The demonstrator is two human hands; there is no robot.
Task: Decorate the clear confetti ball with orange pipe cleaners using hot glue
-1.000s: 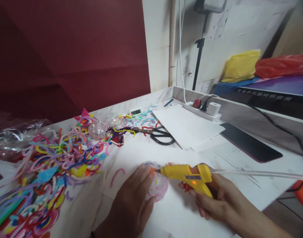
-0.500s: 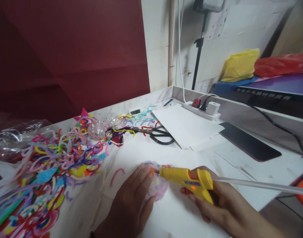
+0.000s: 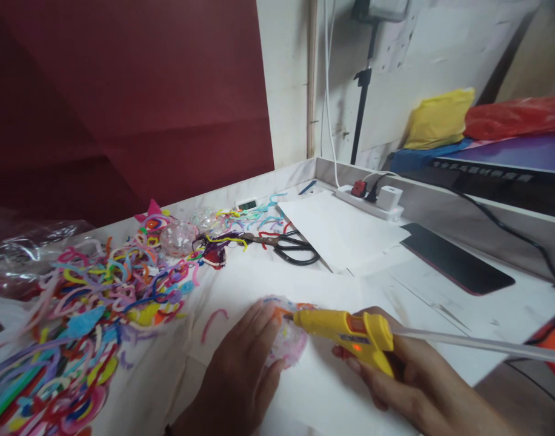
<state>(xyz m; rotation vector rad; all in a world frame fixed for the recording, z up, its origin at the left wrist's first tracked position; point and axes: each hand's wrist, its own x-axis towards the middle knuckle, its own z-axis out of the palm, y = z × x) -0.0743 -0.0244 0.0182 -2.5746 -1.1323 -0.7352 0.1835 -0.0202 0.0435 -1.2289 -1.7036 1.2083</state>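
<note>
My right hand (image 3: 395, 369) is wrapped round the handle of a yellow hot glue gun (image 3: 343, 330), its small orange light lit and a long clear glue stick (image 3: 459, 344) running out of its back. The nozzle tip meets an orange piece (image 3: 280, 313) on a clear, rounded craft piece with a pink edge (image 3: 290, 346). My left hand (image 3: 245, 351) curves over the left side of that craft piece, holding it down on white paper (image 3: 332, 387). The fingers hide part of it. A short pink pipe cleaner (image 3: 214, 322) lies just left of my left hand.
A heap of colourful pipe cleaners and scraps (image 3: 123, 284) spreads over the left side. Black-handled scissors (image 3: 298, 249) lie behind the craft piece. White sheets (image 3: 341, 230), a dark phone (image 3: 459, 257) and a power strip (image 3: 371, 203) with plugs are at the right rear. A low rim edges the table.
The glue gun has shifted very slightly to the right, its nozzle still at the orange piece. My left hand stays in place on the craft piece.
</note>
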